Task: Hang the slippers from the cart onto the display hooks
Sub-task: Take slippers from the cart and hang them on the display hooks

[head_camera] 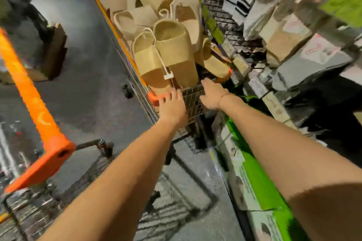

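From the head view, both arms reach forward toward a wire cart [193,100] heaped with tan slippers [172,51] joined in pairs by white plastic hangers [160,58]. The left hand [173,108] lies with fingers spread and straight against the cart's near end by its orange corner [154,99], holding nothing. The right hand [212,95], fingers extended, touches the cart's top rim just below the nearest slipper pair, gripping nothing. Blurred shelves of packaged goods [284,31] stand to the right; a second cart's orange handle [33,107] crosses the left.
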